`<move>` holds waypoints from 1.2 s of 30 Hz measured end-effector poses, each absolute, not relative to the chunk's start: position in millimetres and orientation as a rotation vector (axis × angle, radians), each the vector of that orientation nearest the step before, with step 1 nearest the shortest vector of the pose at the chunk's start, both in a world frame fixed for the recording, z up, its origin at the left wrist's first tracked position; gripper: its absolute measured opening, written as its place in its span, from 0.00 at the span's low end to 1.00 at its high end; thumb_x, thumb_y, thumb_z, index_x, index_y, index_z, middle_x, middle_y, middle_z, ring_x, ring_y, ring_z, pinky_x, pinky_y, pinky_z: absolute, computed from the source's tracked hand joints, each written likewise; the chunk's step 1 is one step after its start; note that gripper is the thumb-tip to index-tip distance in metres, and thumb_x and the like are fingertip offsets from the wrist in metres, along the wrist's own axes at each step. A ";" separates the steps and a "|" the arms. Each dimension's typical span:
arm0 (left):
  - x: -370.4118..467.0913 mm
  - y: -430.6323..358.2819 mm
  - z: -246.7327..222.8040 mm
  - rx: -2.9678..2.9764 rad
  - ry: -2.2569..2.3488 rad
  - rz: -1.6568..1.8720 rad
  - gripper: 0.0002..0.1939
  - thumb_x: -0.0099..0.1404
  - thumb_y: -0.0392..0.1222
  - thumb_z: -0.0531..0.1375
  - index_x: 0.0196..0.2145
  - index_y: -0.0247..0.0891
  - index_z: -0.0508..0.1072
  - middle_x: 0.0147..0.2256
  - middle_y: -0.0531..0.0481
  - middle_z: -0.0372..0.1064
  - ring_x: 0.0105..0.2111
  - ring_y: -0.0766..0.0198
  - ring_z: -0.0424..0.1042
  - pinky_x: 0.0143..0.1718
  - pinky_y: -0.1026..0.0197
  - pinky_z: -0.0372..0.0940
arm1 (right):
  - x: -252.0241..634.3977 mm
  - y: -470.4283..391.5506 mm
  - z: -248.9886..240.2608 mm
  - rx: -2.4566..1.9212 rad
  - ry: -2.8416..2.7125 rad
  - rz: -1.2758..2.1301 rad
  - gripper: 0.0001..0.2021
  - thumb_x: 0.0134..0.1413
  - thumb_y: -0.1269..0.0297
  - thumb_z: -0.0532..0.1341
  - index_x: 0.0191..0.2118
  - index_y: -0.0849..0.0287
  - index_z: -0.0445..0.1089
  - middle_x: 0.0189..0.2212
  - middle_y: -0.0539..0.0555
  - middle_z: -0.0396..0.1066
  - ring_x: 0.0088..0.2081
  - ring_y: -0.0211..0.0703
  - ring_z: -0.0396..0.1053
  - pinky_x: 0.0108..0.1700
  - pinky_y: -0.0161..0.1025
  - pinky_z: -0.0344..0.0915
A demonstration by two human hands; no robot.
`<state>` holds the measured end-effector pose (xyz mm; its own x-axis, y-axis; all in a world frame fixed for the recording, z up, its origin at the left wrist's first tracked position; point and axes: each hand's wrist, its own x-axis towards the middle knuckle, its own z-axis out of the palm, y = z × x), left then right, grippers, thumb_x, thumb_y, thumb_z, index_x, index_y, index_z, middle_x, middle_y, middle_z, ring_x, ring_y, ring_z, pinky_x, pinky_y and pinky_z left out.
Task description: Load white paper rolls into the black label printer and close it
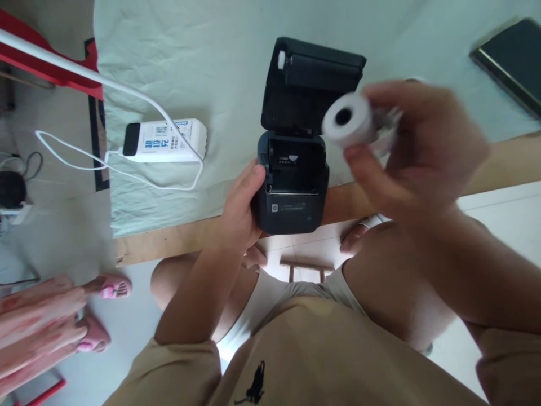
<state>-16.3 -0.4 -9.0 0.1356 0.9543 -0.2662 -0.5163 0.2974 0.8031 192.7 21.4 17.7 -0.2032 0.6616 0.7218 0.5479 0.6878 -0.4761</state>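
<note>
A small dark printer [291,211] stands at the table's front edge with its lid [287,101] swung up and back. Its paper compartment is open, and no roll lies inside. My left hand [243,206] grips the printer's left side, thumb near the compartment's rim. Above and to the right of the printer, my right hand [422,141] pinches a white paper roll [349,118] between thumb and fingers. The roll's dark core hole faces left, and its near end overlaps the lid's lower right corner in view.
A white power bank [164,141] with a looping white cable [147,98] lies on the green tablecloth [190,56] at the left. A dark flat object [513,65] rests at the far right. Another person's feet in pink sandals [115,286] show at lower left.
</note>
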 end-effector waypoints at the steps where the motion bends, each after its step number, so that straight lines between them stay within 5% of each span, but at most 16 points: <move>1: -16.3 -0.6 -9.5 0.620 0.903 1.185 0.11 0.68 0.51 0.64 0.37 0.41 0.79 0.34 0.53 0.81 0.55 0.50 0.79 0.53 0.51 0.78 | 187.4 18.1 18.2 -0.913 -1.942 0.144 0.18 0.63 0.65 0.63 0.57 0.45 0.67 0.50 0.47 0.78 0.50 0.47 0.78 0.50 0.47 0.75; 7: -16.5 -3.4 -7.2 0.640 1.001 1.213 0.11 0.67 0.50 0.65 0.38 0.40 0.79 0.34 0.52 0.80 0.56 0.50 0.78 0.55 0.52 0.76 | 168.0 18.7 8.7 -1.010 -2.050 0.084 0.11 0.57 0.71 0.65 0.44 0.52 0.67 0.41 0.45 0.82 0.37 0.42 0.79 0.43 0.44 0.71; 12: -16.7 -6.0 -4.5 0.607 1.028 1.194 0.11 0.67 0.49 0.65 0.38 0.39 0.79 0.37 0.52 0.81 0.54 0.53 0.79 0.55 0.56 0.75 | 172.2 27.4 5.7 -0.965 -2.138 0.011 0.09 0.56 0.76 0.61 0.38 0.53 0.70 0.46 0.47 0.81 0.44 0.44 0.78 0.44 0.44 0.67; 16: -16.3 -6.1 -5.6 0.605 1.036 1.205 0.12 0.68 0.49 0.65 0.41 0.38 0.79 0.37 0.53 0.80 0.51 0.55 0.80 0.53 0.58 0.75 | 173.0 25.5 9.8 -0.912 -2.092 -0.058 0.07 0.57 0.74 0.61 0.33 0.53 0.71 0.38 0.47 0.80 0.38 0.43 0.75 0.38 0.44 0.64; 21: -18.3 -4.5 -5.8 0.692 0.958 1.170 0.14 0.65 0.50 0.66 0.44 0.41 0.77 0.37 0.52 0.79 0.49 0.55 0.80 0.47 0.59 0.76 | 169.0 17.5 5.7 -0.736 -2.161 -0.017 0.04 0.60 0.66 0.64 0.34 0.51 0.70 0.31 0.47 0.74 0.32 0.42 0.69 0.33 0.45 0.59; 25: -23.6 -5.1 -8.4 0.885 0.950 1.132 0.34 0.56 0.46 0.73 0.58 0.47 0.69 0.53 0.49 0.77 0.55 0.51 0.77 0.50 0.56 0.74 | 168.7 13.5 3.1 -0.684 -2.158 0.123 0.11 0.65 0.50 0.60 0.37 0.51 0.69 0.32 0.50 0.74 0.33 0.46 0.71 0.34 0.48 0.61; 27: -25.9 -5.6 -10.5 0.948 0.973 1.121 0.40 0.53 0.42 0.75 0.62 0.49 0.66 0.60 0.47 0.72 0.60 0.48 0.73 0.57 0.53 0.71 | 171.5 13.8 5.0 -0.707 -2.021 0.167 0.07 0.66 0.54 0.58 0.38 0.49 0.68 0.31 0.49 0.72 0.34 0.46 0.71 0.36 0.48 0.64; 29: -27.5 -5.6 -12.7 0.965 0.974 1.110 0.42 0.53 0.41 0.75 0.63 0.48 0.65 0.62 0.45 0.71 0.62 0.45 0.71 0.60 0.50 0.70 | 175.5 16.0 6.4 -0.850 -1.850 0.170 0.04 0.63 0.59 0.58 0.43 0.47 0.68 0.37 0.51 0.72 0.41 0.48 0.73 0.42 0.50 0.68; 33: -29.9 -4.8 -17.0 1.005 0.903 1.112 0.44 0.52 0.40 0.75 0.64 0.47 0.65 0.62 0.43 0.70 0.61 0.45 0.72 0.60 0.49 0.71 | 182.5 25.7 -0.1 -1.040 -1.744 0.342 0.20 0.61 0.52 0.60 0.58 0.43 0.61 0.61 0.55 0.65 0.61 0.57 0.68 0.53 0.55 0.69; 36: -30.9 -5.1 -18.6 1.025 0.903 1.128 0.44 0.51 0.41 0.75 0.64 0.47 0.65 0.61 0.43 0.71 0.59 0.46 0.73 0.56 0.52 0.73 | 184.9 33.6 -9.0 -0.921 -1.643 0.557 0.18 0.65 0.52 0.57 0.58 0.41 0.62 0.56 0.53 0.69 0.58 0.52 0.70 0.56 0.53 0.68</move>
<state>-30.9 -5.1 -18.6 0.2023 0.9776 -0.0579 -0.2702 0.1125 0.9562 184.9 33.6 -9.0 -0.0794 0.8046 0.5884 0.2810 0.5844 -0.7612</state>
